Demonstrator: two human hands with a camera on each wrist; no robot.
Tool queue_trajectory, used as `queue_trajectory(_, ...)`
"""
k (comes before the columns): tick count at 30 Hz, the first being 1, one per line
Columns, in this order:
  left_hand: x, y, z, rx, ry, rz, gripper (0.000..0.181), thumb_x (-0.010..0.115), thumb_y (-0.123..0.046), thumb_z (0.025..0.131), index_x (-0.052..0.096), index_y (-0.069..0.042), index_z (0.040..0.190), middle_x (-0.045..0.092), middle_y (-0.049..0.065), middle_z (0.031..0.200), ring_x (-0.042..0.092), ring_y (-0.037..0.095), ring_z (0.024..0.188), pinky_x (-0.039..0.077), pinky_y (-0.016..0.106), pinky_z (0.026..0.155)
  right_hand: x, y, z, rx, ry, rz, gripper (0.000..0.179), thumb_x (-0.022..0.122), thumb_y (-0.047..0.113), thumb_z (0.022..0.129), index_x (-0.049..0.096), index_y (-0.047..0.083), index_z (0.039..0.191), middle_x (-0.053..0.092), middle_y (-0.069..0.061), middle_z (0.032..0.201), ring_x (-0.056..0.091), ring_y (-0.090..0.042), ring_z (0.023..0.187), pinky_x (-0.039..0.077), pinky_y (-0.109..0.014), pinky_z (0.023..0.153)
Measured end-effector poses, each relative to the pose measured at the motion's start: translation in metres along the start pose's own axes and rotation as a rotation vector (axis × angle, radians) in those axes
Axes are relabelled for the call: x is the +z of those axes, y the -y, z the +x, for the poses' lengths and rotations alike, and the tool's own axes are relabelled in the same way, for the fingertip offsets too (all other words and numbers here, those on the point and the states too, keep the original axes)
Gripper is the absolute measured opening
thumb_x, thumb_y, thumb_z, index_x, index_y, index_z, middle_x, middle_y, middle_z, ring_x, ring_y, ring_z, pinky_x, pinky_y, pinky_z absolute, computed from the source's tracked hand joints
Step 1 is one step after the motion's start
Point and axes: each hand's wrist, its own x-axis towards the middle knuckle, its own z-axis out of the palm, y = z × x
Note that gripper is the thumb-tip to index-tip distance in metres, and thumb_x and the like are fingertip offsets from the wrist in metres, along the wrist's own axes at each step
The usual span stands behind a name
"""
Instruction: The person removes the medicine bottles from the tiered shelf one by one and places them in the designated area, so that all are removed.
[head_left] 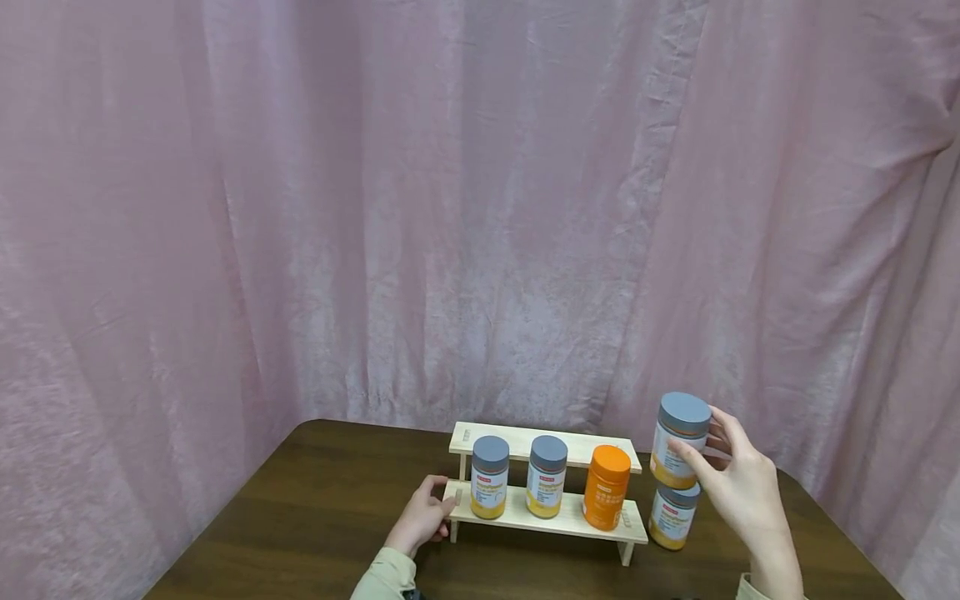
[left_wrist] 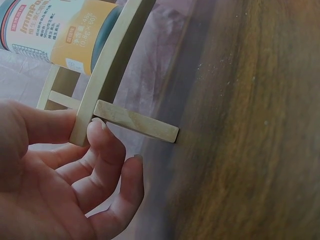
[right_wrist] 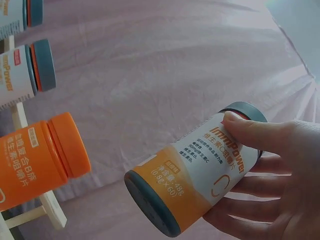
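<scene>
One two-tier wooden rack (head_left: 519,440). Four grey-capped vitamin C chewable-tablet jars (head_left: 490,490): with the rack's middle as the clock's hub in the head view, one toward nine o'clock, one at the hub, one held between two and three, one between three and four. One orange B-complex vitamin chewable-tablet jar (head_left: 606,493), three o'clock. Two hands: left hand (head_left: 422,517), nine; right hand (head_left: 738,483), three. One table (head_left: 300,517).
</scene>
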Motion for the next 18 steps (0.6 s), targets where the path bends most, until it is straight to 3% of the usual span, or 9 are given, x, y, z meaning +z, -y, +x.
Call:
queue_trajectory(8, -0.002, 0.0, -0.001, 0.004, -0.011, 0.004, 0.041, 0.055, -0.01, 0.094, 0.039, 0.004, 0.129, 0.048, -0.001, 0.067, 0.045, 0.008, 0.047, 0.041, 0.021, 0.047, -0.002, -0.012, 0.004, 0.014, -0.018, 0.006, 0.063, 0.073, 0.025, 0.087, 0.045, -0.001, 0.137, 0.063, -0.032, 0.116, 0.066, -0.046, 0.097, 0.048, -0.008, 0.065)
queue_trajectory(13, -0.002, -0.001, -0.001, 0.004, -0.009, 0.003, 0.041, 0.055, -0.01, 0.094, 0.038, 0.004, 0.13, 0.047, -0.002, 0.067, 0.045, 0.008, 0.047, 0.041, 0.021, 0.047, -0.003, -0.024, 0.006, 0.054, -0.04, 0.008, 0.065, 0.074, 0.024, 0.086, 0.044, -0.001, 0.138, 0.061, -0.034, 0.119, 0.065, -0.048, 0.099, 0.051, -0.012, 0.064)
queue_trajectory(18, -0.001, -0.001, -0.001, 0.001, -0.002, 0.004, 0.041, 0.055, -0.01, 0.095, 0.038, 0.004, 0.13, 0.046, -0.002, 0.066, 0.045, 0.007, 0.047, 0.04, 0.021, 0.047, -0.007, -0.04, 0.005, 0.094, -0.055, -0.002, 0.068, 0.074, 0.023, 0.086, 0.041, -0.002, 0.139, 0.058, -0.035, 0.124, 0.064, -0.046, 0.101, 0.04, 0.0, 0.065)
